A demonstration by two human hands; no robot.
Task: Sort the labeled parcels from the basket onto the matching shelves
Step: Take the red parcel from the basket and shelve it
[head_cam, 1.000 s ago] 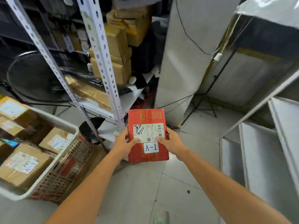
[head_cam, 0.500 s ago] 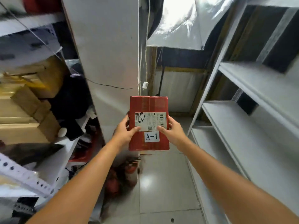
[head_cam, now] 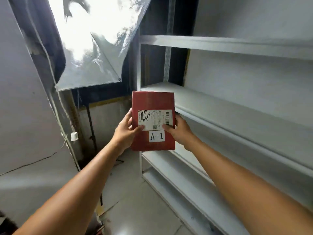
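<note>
- Red parcel (head_cam: 153, 100) is up in the air between both hands; its white A-1 tag (head_cam: 157, 136) faces the camera, just under the shipping label (head_cam: 155, 119)
- Progress, as I read it: this parcel is out of the basket and heading for a shelf, but not yet set down; the basket is out of view, so I cannot tell how many remain
- Far left of the left hand, a grey panel (head_cam: 25, 99) leans in close with a thin cable (head_cam: 57, 116) running down its edge; that side looks tight
- Above the left hand hangs a crinkled silver sheet (head_cam: 94, 53); its lower corner sits well above the parcel
- Left hand (head_cam: 124, 131) is grasping the parcel's left edge, thumb laid across the front
- Behind the parcel stands the white shelving upright (head_cam: 139, 65); that is the corner to steer round
- Right hand (head_cam: 182, 131) is grasping the right edge, thumb on the shipping label's lower corner
- Right of the right hand runs the middle shelf (head_cam: 220, 106), a long stretch of bare white board; its raised front lip is the edge to lift over
- Upper shelf (head_cam: 220, 46) sits well above and the lower shelf (head_cam: 169, 161) lies beneath the right wrist; I can read no shelf marking, so I cannot say which one matches A-1
</note>
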